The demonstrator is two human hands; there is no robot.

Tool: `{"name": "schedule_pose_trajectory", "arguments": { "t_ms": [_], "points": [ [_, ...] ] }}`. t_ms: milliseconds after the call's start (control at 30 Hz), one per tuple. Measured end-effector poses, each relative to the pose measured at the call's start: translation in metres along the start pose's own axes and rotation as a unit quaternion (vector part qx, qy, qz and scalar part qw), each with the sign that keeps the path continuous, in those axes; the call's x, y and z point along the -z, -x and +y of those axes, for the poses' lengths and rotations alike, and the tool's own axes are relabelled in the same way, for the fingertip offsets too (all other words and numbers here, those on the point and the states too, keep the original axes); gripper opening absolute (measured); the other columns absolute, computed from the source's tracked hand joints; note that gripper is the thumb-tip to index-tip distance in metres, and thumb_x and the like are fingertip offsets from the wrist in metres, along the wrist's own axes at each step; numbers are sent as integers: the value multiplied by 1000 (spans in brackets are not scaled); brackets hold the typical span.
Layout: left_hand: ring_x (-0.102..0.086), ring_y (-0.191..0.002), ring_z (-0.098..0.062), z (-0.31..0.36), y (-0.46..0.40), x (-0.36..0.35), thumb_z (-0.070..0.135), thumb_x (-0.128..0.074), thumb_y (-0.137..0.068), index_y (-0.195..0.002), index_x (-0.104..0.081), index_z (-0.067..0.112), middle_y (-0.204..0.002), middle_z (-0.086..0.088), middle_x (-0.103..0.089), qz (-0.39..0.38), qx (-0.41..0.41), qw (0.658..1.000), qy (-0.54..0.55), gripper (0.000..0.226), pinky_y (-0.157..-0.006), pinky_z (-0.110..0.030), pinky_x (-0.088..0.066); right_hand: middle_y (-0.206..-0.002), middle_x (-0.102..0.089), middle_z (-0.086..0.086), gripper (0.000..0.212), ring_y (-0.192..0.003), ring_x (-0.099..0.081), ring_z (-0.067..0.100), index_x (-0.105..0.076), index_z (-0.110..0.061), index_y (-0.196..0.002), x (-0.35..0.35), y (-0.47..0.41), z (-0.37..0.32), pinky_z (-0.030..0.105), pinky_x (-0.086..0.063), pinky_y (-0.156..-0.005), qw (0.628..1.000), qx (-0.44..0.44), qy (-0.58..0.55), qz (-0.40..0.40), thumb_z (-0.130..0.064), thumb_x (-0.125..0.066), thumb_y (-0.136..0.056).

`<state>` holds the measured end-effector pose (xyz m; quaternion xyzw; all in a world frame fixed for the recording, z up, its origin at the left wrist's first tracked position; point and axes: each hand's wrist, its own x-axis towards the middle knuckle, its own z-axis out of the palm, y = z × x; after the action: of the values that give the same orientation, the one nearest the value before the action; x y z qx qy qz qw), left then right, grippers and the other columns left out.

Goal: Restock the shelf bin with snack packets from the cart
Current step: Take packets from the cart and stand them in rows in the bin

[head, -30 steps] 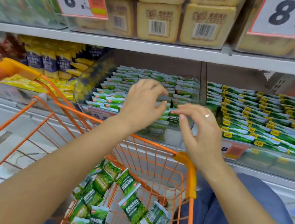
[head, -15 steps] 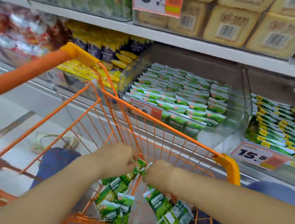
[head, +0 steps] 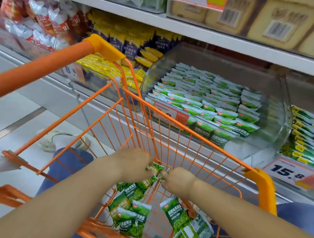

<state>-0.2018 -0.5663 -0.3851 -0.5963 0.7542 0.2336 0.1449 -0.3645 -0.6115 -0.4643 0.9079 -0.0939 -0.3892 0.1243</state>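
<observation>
Down inside the orange wire cart (head: pixel 169 137): left hand (head: pixel 132 164) curled round a small bunch of green snack packets (head: pixel 151 175), held against the far wall of the basket; right hand (head: pixel 178 180) just beside it, fingers bent in, pinching the near edge of the same bunch. Packets in the grip tilted, long axis running from upper right down to lower left; printing too blurred to read there.

More loose packets (head: pixel 130 220) lying on the cart floor below the wrists, heaped at mixed angles, most with the long axis roughly up the frame and the white top edge away from the camera. White Chinese characters across the green fronts, a small red round logo near the top, a line of small Latin letters beneath, not legible with certainty.

In the clear shelf bin (head: pixel 272 98) behind the cart: rows of the same green packets, overlapped, tops pointing toward the shelf back. Orange price card (head: pixel 169 115) on the bin front, figures hidden by the wire. To the right, price tag (head: pixel 290 174) reading 15.8. Further left, yellow and dark-blue packs (head: pixel 130 45) with white Chinese lettering.
</observation>
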Motion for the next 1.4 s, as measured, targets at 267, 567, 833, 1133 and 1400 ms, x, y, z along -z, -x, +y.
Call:
{"name": "schedule_pose_trajectory", "arguments": {
  "t_ms": [267, 567, 833, 1133, 1400],
  "points": [
    [-59, -89, -10, -8, 7, 19, 46, -42, -98, -122, -54, 25, -112, 8, -62, 196, 6, 961, 197, 34, -82, -35, -50, -97, -58, 2, 20, -87, -53, 18, -54, -18, -84, 39, 34, 21, 32, -39, -68, 888, -52, -388, 241, -36, -60, -91],
    [-67, -90, -1, 12, 29, 45, 52, -58, -79, -98, -70, 24, -91, 14, -73, 177, -51, 785, 591, 35, -78, -15, -51, -48, -23, -9, 30, -45, -38, 3, -40, -14, -66, 64, 105, 35, 28, -54, -64, 490, -46, -762, 422, -27, -61, -84],
    [-56, -53, 6, 59, 26, 70, 15, -73, -80, -94, -66, 17, -70, 17, -67, 180, -141, 859, 459, 16, -52, -9, -41, -64, -69, -5, 14, -65, -66, 8, -66, -19, -75, 39, 160, 48, 32, -54, -69, 492, -230, -648, 534, -27, -65, -87],
    [-63, -96, -4, 124, -55, 120, 25, -72, -85, -93, -63, 23, -99, 9, -70, 359, -141, 855, 346, 13, -83, -28, -48, -144, -45, 5, 57, -129, -46, 24, -36, -16, -144, -55, 189, 101, 41, -41, -101, 467, -507, -491, 532, -46, -41, -97],
    [-57, -111, -23, 160, -133, 116, 27, -71, -87, -117, -60, 19, -123, -3, -62, 275, -78, 944, 162, 33, -85, -29, -45, -137, -52, -1, 50, -120, -53, 16, -39, -24, -142, -68, 185, 100, 41, -47, -93, 442, -478, -496, 574, -47, -40, -98]
  ]
}}
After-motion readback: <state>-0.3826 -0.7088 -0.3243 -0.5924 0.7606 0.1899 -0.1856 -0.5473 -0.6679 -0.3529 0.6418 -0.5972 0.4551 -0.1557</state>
